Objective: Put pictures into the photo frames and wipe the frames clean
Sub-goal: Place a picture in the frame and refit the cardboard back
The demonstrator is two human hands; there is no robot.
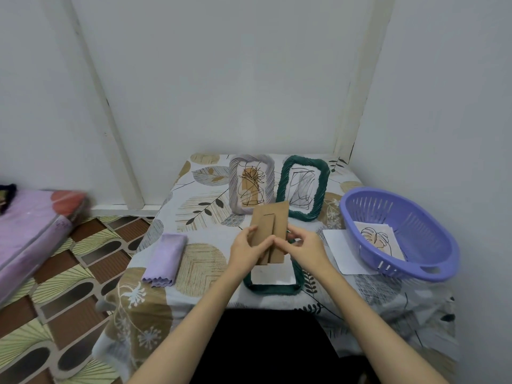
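Note:
My left hand and my right hand both grip a brown cardboard backing board with a fold-out stand, held tilted above a dark green frame that lies flat near the table's front edge, a white sheet showing inside it. At the back of the table stand a grey twisted frame and a second dark green frame, each with a line drawing in it. A folded lilac cloth lies to the left of my hands.
A purple plastic basket at the right holds a leaf drawing; a white sheet pokes out from under it. The table wears a leaf-patterned cloth. Walls close in behind and to the right. A pink mattress lies on the floor at left.

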